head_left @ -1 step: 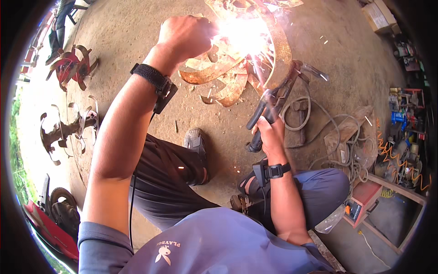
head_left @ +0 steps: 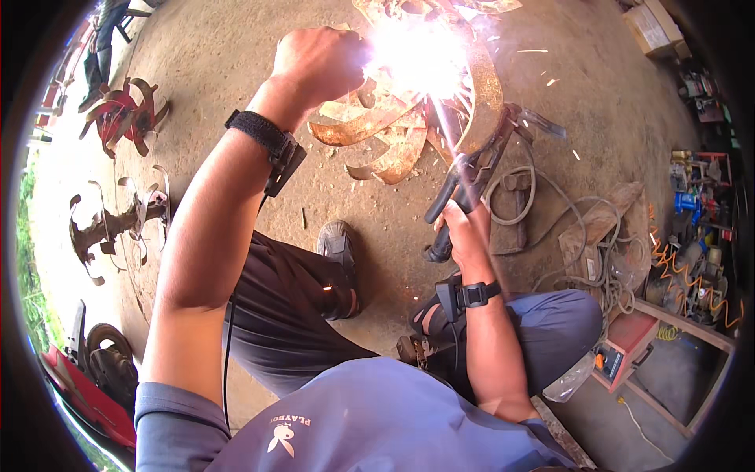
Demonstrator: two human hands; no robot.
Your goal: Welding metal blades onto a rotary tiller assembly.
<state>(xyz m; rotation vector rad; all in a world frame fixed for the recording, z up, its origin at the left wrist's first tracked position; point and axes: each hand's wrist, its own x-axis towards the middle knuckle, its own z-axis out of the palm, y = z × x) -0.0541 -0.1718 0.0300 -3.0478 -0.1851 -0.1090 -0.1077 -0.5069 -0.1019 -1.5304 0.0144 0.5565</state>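
Rusty curved metal blades (head_left: 359,130) lie in a cluster at the top centre, partly hidden behind a blinding arc glare with flying sparks. My left hand (head_left: 321,64) is closed at the left edge of the glare; what its fingers hold is hidden. My right hand (head_left: 465,234) grips a black welding electrode holder (head_left: 447,197), whose rod runs up into the arc. A dark metal tool (head_left: 539,122) lies just right of the blades, partly behind the holder.
Two tiller rotors (head_left: 126,118) sit at left, near another person's booted leg (head_left: 98,63). Looped cables (head_left: 519,189), a wooden board (head_left: 598,216) and a red machine (head_left: 625,346) are at right, with tools and cardboard (head_left: 653,27) along the edge. A red vehicle (head_left: 71,377) stands lower left.
The glare looks slightly larger and the sparks fall in different spots. Both hands stay in nearly the same place.
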